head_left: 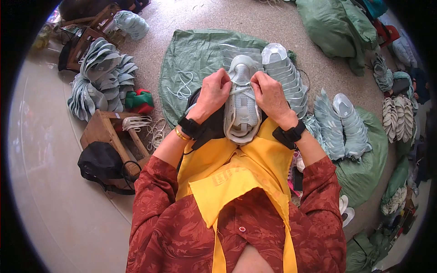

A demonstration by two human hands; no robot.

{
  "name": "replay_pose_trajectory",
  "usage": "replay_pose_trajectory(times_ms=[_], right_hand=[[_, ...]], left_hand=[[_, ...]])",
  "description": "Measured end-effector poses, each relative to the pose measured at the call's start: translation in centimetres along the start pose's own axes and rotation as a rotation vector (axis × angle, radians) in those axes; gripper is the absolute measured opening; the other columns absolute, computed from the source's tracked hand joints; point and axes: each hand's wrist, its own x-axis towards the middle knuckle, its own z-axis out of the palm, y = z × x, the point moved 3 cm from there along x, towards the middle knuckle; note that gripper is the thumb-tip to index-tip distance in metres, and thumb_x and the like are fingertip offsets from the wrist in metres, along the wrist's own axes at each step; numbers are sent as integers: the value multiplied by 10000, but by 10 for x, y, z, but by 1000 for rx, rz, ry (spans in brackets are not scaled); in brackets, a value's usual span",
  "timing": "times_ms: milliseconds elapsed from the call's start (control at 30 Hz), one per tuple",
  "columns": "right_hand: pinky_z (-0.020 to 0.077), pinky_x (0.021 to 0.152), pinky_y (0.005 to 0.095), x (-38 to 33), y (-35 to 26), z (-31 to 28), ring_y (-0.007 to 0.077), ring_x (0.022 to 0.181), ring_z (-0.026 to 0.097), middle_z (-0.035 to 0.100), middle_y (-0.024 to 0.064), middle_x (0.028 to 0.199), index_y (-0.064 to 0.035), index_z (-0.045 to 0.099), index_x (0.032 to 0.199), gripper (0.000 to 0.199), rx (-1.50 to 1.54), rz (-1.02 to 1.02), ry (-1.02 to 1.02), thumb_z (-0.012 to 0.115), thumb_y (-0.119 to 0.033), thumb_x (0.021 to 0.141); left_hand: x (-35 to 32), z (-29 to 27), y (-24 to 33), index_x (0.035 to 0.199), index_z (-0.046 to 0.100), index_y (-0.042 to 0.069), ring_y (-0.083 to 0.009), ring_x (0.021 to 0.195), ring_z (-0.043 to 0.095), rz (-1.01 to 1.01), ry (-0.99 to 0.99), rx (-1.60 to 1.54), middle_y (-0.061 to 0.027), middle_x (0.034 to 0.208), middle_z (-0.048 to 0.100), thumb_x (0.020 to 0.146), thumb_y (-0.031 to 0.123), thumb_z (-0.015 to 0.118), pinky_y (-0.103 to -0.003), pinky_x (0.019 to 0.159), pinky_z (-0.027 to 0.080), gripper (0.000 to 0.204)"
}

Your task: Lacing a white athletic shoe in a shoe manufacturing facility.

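Note:
A pale grey-green shoe upper [242, 113] rests on my lap between my knees, its toe end pointing away from me. My left hand [213, 94] is closed in a pinch at the left side of its lacing, and my right hand [273, 96] pinches from the right. Between the fingertips runs a pale shoelace [242, 90], crossing the upper's throat. Just beyond my right hand, a long row of nested shoe uppers [287, 75] lies on the green woven sack [193, 52]. Loose laces [183, 86] are on that sack, left of my hands.
At left, stacked uppers [102, 75] stand by a wooden stool [105, 132] with a black bag [101, 161] against it. More nested uppers [348, 127] lie at right on another green sack [371, 168]. A bulging green sack [330, 34] sits at far right.

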Motion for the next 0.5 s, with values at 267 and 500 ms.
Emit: replay_pose_trajectory(times_ms=[267, 500], right_hand=[[540, 719, 476, -2, 1, 0, 410, 847, 665, 656, 200, 894, -12, 558, 976, 96, 23, 11, 6, 628, -47, 921], [534, 707, 485, -1, 1, 0, 409, 823, 662, 653, 202, 868, -13, 549, 957, 101, 30, 5, 19, 625, -35, 895]], left_hand=[[2, -5, 9, 874, 578, 39, -84, 761, 496, -296, -329, -521, 36, 823, 528, 933, 111, 614, -242, 715, 423, 100], [11, -5, -2, 866, 575, 86, -32, 782, 440, -328, -466, -581, 70, 826, 506, 923, 142, 609, -210, 712, 373, 87]])
